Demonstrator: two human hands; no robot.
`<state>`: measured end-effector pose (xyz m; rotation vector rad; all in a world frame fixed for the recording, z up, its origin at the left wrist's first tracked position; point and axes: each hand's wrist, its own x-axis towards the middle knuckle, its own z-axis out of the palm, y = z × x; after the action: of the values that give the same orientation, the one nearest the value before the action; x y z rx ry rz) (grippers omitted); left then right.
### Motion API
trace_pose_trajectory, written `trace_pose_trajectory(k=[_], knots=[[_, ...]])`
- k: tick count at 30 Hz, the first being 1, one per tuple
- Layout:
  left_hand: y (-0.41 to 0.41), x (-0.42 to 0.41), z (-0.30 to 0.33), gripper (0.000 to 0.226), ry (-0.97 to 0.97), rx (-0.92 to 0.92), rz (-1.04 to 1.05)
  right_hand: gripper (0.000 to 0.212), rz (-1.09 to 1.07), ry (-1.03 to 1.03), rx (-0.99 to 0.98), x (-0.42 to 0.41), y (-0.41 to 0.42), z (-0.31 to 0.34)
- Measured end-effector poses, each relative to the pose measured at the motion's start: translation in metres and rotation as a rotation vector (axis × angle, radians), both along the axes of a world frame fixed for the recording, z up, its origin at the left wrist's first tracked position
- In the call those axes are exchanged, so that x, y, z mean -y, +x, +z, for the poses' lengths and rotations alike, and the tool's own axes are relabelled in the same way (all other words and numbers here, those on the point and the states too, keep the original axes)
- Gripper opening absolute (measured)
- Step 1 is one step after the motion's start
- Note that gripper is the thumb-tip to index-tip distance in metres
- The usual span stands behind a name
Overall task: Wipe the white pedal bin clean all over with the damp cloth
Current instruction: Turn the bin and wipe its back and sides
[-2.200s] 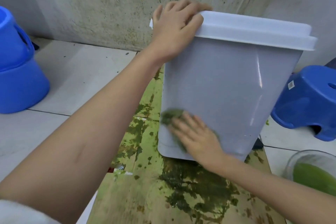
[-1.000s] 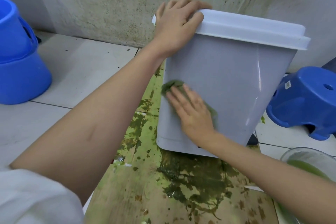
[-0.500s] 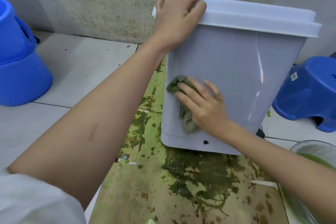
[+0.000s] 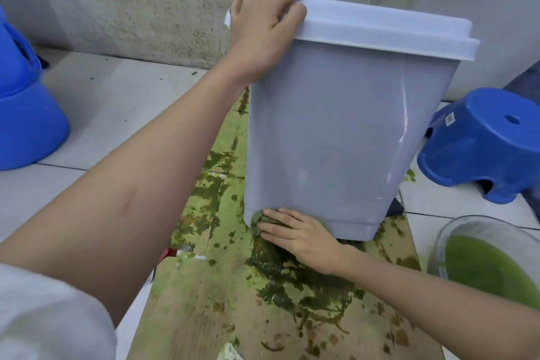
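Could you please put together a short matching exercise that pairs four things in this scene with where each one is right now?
Things:
1. left hand
2. damp cloth
3. blue stool
4. bowl of green liquid

Places:
A. on the tiled floor to the right of the pedal bin
B. pressed under the right hand at the bin's bottom left corner
C. at the right edge of the view, nearer than the stool
D. holding the left corner of the bin's lid

Pairs: 1-D, 2-B, 3-A, 4-C
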<state>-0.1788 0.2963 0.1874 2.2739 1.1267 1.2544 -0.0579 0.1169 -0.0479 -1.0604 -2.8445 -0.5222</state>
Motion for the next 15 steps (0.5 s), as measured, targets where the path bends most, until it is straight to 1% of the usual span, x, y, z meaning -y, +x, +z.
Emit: trace_pose_trajectory(k=[2,3,4,6,8,10,13,14,15], knots=[[-0.001,0.0,0.0,0.041,0.001,0.002,0.002,0.048,-0.028,0.022,-0.1,-0.003,0.008,0.027],[-0.002,0.0,0.0,0.041,0.002,0.004,0.003,0.049,-0.079,0.104,-0.2,-0.008,0.017,0.045],[-0.002,0.001,0.0,0.041,0.003,0.008,0.004,0.05,-0.162,0.218,-0.312,-0.016,0.03,0.064],[-0.001,0.003,0.0,0.041,0.004,0.019,0.01,0.062,-0.393,0.424,-0.531,-0.036,0.064,0.104],[0.001,0.005,0.0,0.041,-0.007,0.043,0.015,0.066,-0.573,0.522,-0.701,-0.047,0.084,0.128],[0.003,0.005,0.0,0.04,-0.018,0.078,0.018,0.061,-0.659,0.562,-0.749,-0.046,0.084,0.117],[0.005,0.004,-0.001,0.037,-0.018,0.108,0.03,0.057,-0.836,0.469,-0.808,-0.023,0.063,0.058],[0.006,0.004,-0.001,0.037,-0.02,0.115,0.033,0.055,-0.928,0.435,-0.886,-0.012,0.052,0.038],[0.008,0.004,-0.001,0.036,-0.02,0.122,0.039,0.052,-1.044,0.401,-1.029,-0.002,0.041,0.02]])
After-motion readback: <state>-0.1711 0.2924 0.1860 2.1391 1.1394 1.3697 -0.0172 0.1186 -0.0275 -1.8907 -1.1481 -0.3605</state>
